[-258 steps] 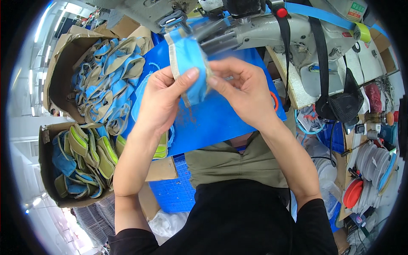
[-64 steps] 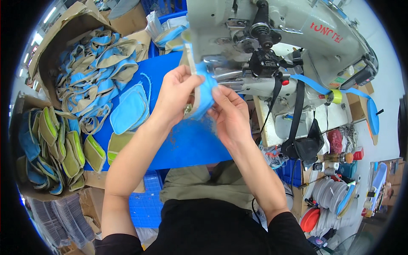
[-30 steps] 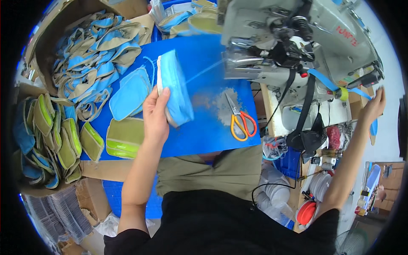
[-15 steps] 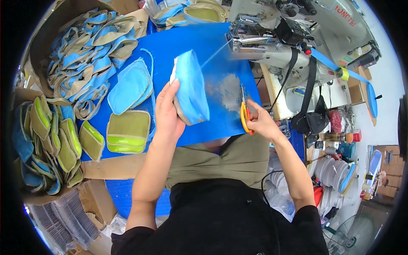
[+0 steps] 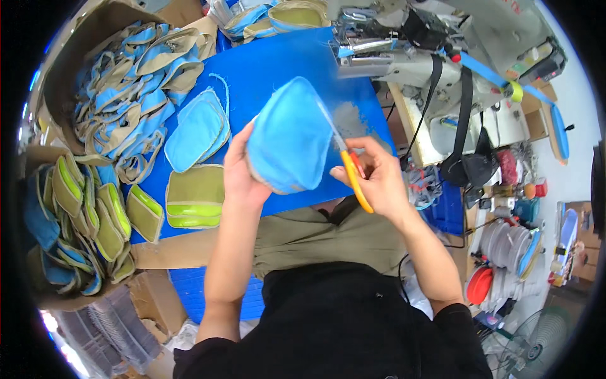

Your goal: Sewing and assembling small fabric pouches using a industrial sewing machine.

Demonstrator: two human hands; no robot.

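A light blue fabric pouch [image 5: 291, 136] is held up over the blue table by my left hand [image 5: 243, 164], whose fingers are closed on its left edge. My right hand [image 5: 375, 177] grips a pair of thread scissors [image 5: 355, 180] with yellow and red handles. Their blades point up and lie close along the pouch's right edge; I cannot tell whether they touch it. On the table to the left lie light blue fabric panels [image 5: 197, 131] in a stack with a loose blue strip. Nearer to me is a stack of olive panels [image 5: 194, 197] with lime green bands.
Cardboard boxes at the left hold blue-and-beige strips [image 5: 142, 82] and olive-green pieces [image 5: 104, 215]. A sewing machine [image 5: 404, 69] stands at the back right, with black straps [image 5: 461, 120] hanging beside it. Finished-looking pouches [image 5: 293, 16] lie at the far edge. A fan [image 5: 536, 344] is at lower right.
The pouch has turned in my left hand, so its broad blue face now shows. My right hand has brought the scissors up and left, from the table's right side to the pouch's edge.
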